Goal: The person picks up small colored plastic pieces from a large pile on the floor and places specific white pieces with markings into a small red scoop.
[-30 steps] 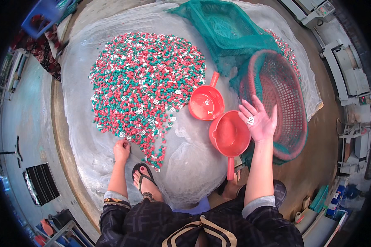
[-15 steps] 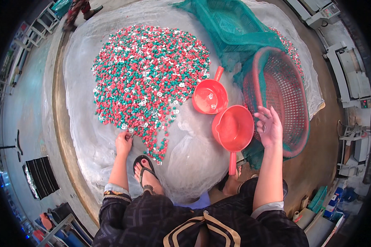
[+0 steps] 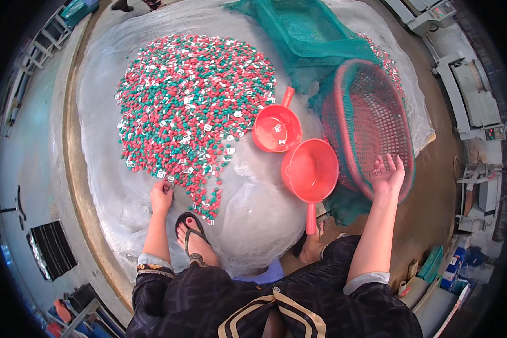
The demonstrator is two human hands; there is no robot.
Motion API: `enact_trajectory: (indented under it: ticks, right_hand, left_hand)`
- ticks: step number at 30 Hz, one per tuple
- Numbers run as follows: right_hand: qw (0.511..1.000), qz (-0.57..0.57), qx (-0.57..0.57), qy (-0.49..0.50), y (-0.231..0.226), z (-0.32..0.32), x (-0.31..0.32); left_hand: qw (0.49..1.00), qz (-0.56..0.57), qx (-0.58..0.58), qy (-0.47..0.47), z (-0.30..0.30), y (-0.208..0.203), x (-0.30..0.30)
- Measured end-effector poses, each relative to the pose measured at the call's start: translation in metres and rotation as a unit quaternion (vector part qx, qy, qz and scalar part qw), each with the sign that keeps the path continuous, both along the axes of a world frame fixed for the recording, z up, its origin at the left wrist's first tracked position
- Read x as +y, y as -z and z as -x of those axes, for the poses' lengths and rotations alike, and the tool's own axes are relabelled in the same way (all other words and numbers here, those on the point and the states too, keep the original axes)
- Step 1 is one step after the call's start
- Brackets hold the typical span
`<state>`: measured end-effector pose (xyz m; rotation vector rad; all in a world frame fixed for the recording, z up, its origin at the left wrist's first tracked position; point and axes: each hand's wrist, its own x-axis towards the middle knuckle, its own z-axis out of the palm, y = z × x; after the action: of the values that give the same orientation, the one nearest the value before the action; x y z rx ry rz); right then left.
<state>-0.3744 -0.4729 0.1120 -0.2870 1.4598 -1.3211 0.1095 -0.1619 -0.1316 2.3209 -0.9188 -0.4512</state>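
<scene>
At the near edge of a heap of small red, green and white plastic pieces (image 3: 191, 107), my left hand (image 3: 161, 196) is closed in a pinch. White pieces lie by its fingertips; what the fingers hold, if anything, is too small to make out. My right hand (image 3: 388, 176) is palm up over the near end of the red oval mesh basket (image 3: 343, 121), fingers apart and slightly curled, nothing visible in it. Between the hands stand two red dippers: the nearer dipper (image 3: 311, 169) looks bare inside, while the farther dipper (image 3: 277, 128) has a few white pieces in it.
Clear plastic sheeting (image 3: 248, 197) lies under the heap. Green netting (image 3: 343, 208) drapes around the basket, beside a green rectangular crate (image 3: 304, 28). More small pieces (image 3: 386, 62) lie beyond the basket. Machines (image 3: 467, 96) line the right side. My sandalled foot (image 3: 194, 236) rests near the heap.
My right hand has moved right, from beside the nearer dipper to over the basket's near end. My left hand stays at the heap's edge. Far off, a person's legs have shifted right. The view has shifted slightly.
</scene>
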Motion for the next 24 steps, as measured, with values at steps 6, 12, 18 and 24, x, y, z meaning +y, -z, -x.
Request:
enact_trajectory:
  ticks: [6,12,18,24]
  right_hand:
    - [0.992,0.057,-0.027,0.106,-0.021,-0.012,0.0]
    - [0.996,0.076,0.052,0.002,-0.008,-0.011,0.003]
    - [0.971,0.16,0.152,-0.093,-0.003,-0.056,0.022]
    - [0.92,0.186,0.147,-0.313,0.03,-0.095,0.047]
  left_hand:
    - [1.0,-0.017,-0.01,-0.003,0.004,-0.012,-0.003]
    - [0.999,-0.018,-0.029,0.01,0.002,-0.01,-0.001]
    - [1.0,0.006,-0.013,0.014,0.001,-0.012,0.003]
    - [0.994,0.035,0.079,-0.071,0.005,-0.029,-0.001]
